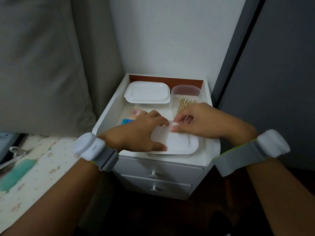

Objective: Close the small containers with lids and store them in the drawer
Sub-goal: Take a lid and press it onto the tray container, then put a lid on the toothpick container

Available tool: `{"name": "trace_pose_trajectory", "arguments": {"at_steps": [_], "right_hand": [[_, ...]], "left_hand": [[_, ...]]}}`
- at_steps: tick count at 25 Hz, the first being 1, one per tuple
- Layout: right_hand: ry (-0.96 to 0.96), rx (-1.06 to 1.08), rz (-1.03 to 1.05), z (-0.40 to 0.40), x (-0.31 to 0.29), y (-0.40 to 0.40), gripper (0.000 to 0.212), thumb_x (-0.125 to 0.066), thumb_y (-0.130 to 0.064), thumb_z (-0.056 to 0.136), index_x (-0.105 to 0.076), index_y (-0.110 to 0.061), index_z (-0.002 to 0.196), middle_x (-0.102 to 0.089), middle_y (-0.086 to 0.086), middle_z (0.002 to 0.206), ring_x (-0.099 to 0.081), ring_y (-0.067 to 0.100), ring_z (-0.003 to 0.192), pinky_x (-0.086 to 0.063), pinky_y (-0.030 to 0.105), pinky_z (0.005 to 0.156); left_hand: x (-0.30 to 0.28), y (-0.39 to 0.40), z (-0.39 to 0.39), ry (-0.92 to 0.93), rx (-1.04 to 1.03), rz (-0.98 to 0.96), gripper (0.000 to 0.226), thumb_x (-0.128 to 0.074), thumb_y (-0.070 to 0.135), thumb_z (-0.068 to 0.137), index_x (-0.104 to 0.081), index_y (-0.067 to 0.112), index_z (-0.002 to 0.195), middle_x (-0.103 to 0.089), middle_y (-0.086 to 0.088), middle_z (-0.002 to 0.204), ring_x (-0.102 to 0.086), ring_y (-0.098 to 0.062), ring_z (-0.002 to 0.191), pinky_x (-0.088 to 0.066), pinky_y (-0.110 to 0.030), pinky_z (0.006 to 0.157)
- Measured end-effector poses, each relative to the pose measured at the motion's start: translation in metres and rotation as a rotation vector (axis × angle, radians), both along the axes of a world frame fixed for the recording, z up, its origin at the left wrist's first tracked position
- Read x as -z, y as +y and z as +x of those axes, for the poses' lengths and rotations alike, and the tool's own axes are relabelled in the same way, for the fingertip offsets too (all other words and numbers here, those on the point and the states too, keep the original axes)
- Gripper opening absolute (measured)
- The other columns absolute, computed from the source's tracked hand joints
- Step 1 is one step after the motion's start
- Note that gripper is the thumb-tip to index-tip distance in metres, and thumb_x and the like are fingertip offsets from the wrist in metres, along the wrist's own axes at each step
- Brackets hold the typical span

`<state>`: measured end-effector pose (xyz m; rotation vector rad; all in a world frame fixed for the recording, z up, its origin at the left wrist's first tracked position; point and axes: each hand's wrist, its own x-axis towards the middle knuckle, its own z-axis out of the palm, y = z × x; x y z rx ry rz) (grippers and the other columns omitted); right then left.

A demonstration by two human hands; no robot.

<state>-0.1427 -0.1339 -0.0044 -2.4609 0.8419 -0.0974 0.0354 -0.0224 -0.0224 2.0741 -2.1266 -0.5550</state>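
Note:
A small white rectangular container with its lid (180, 142) lies at the near edge of the white cabinet top (109, 114). My left hand (141, 133) presses on the lid's left side, fingers spread over it. My right hand (199, 121) pinches the lid's far edge with its fingertips. At the back left, a second white container (147, 91) sits with its lid on. A clear open container (185, 97) holding cotton swabs stands at the back right, without a lid. Two shut drawers (160, 169) with white knobs are below the top.
A roll of beige tape (135, 112) and a blue item (126, 121) lie on the cabinet top left of my hands. A grey upholstered surface stands to the left, a patterned bedsheet (34, 167) lies below it, and a dark panel is on the right.

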Motion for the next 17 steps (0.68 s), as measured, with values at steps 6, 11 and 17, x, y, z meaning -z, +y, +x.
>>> {"name": "trace_pose_trajectory", "arguments": {"at_steps": [6,11,17], "right_hand": [[0.152,0.158,-0.363,-0.004,0.011,-0.018,0.043,-0.061,-0.002,0.085,-0.069,-0.023,0.122,-0.066,0.004,0.123,-0.067,0.026,0.098,-0.059,0.039,0.08],[0.198,0.172,-0.474,-0.002,0.017,-0.022,0.029,-0.06,-0.007,0.09,-0.071,-0.017,0.114,-0.069,0.007,0.109,-0.068,0.028,0.089,-0.055,0.034,0.067],[0.136,0.2,-0.457,0.001,0.019,-0.019,0.031,-0.059,-0.003,0.091,-0.072,-0.021,0.112,-0.071,0.007,0.106,-0.068,0.029,0.085,-0.055,0.033,0.068]], "left_hand": [[0.004,-0.014,0.031,0.021,-0.352,-0.433,0.016,-0.059,0.026,0.089,-0.068,0.025,0.102,-0.067,0.002,0.099,-0.063,-0.014,0.086,-0.055,-0.031,0.081],[0.031,-0.024,0.049,-0.228,-0.473,-0.395,0.035,-0.048,0.036,0.092,-0.072,0.012,0.088,-0.072,-0.008,0.086,-0.067,-0.025,0.078,-0.056,-0.037,0.076],[0.033,-0.035,0.05,-0.242,-0.502,-0.314,0.037,-0.052,0.035,0.088,-0.061,0.011,0.062,-0.063,-0.006,0.06,-0.064,-0.024,0.059,-0.055,-0.031,0.063]]}}
